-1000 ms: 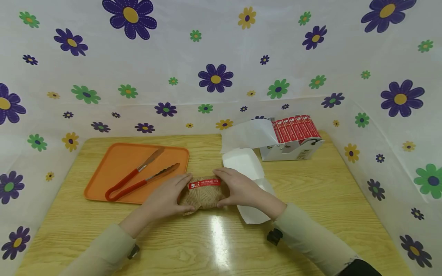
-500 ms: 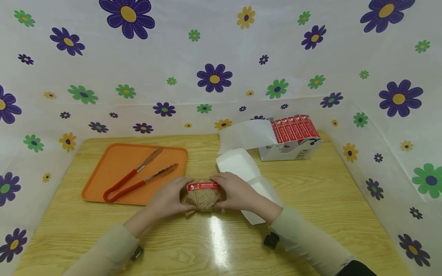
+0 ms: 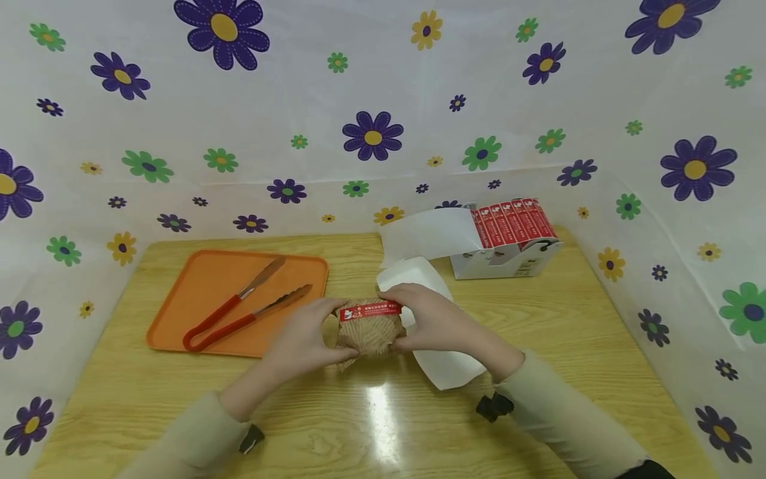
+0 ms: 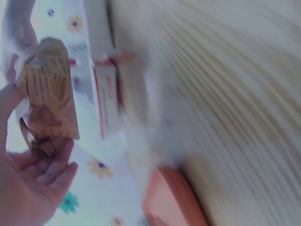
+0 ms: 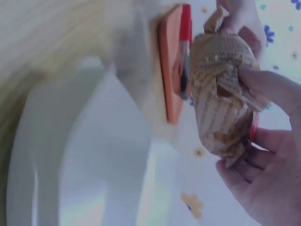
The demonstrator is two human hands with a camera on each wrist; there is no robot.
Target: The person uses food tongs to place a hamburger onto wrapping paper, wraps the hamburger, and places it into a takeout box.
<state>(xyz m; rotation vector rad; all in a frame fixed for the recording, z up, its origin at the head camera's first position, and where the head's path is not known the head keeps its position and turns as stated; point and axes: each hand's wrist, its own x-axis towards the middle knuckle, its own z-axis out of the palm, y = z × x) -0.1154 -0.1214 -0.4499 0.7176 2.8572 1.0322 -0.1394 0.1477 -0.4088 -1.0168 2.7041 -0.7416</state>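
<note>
A bundle wrapped in brown printed paper [image 3: 371,331], with a red label strip across its top, is held between both hands. My left hand [image 3: 304,334] grips its left end, thumb at the near side and fingers behind. My right hand [image 3: 435,320] grips the right end in the same way. Both wrist views show the wrapped bundle [image 4: 49,89] raised above the table, its ends twisted and crumpled. What is inside is hidden by the paper. Beneath the right forearm lies an open white takeout box [image 3: 445,368], partly covered by that hand.
On the left, an orange tray [image 3: 173,319] bears red-handled tongs [image 3: 221,316]. At the back right stands a white carton [image 3: 497,266] packed with several red-printed small boxes [image 3: 514,223], its white flap [image 3: 425,233] spread to the left. A flower-printed sheet [image 3: 383,86] encloses the table.
Both hands have lifted the wrapped bundle and carried it slightly to the right and away from the body. The white box has shifted a little under the right arm.
</note>
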